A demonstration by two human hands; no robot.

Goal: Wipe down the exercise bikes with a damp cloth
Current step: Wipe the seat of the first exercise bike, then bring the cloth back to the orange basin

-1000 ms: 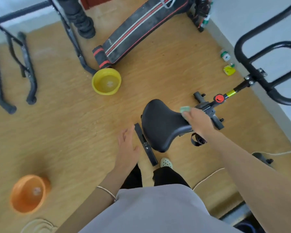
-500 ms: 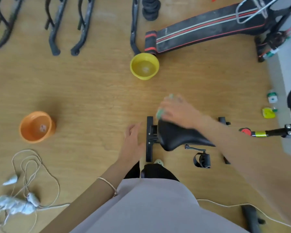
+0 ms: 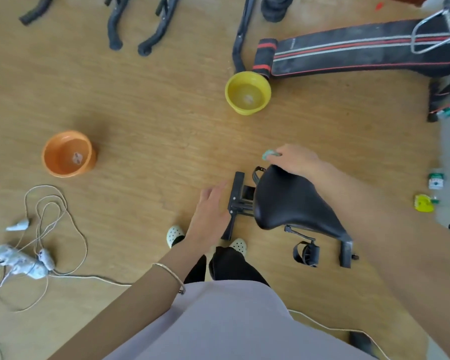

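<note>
Right arm comes in from the right, forearm stretched over the far-right side of the black seat [image 3: 289, 201]. The right hand [image 3: 294, 159] sits palm down at the seat's far-left end, fingers curled narrow around a small green cloth [image 3: 269, 154]. The cloth is bunched and only a bit pokes out past the fingertips, just beyond the seat's far edge. Can't tell if the cloth touches the seat; the heel of the hand is on or just over it. Left arm comes up from near-left with a thin bracelet [image 3: 170, 276] on the wrist. The left hand [image 3: 211, 214] is palm down, fingers straight and loosely spread, holding nothing, just left of the black base bar [image 3: 235, 201] below the seat. Contact with the bar is unclear. A pedal with strap [image 3: 305, 254] is near-right of the seat. On the wood floor [image 3: 153, 126], a yellow bowl [image 3: 247, 93] sits far of the seat, by the end of a black and red bench [image 3: 348, 55]. An orange bowl [image 3: 68, 154] is well off to the left, and a loose cord [image 3: 50, 216] lies near-left.
</note>
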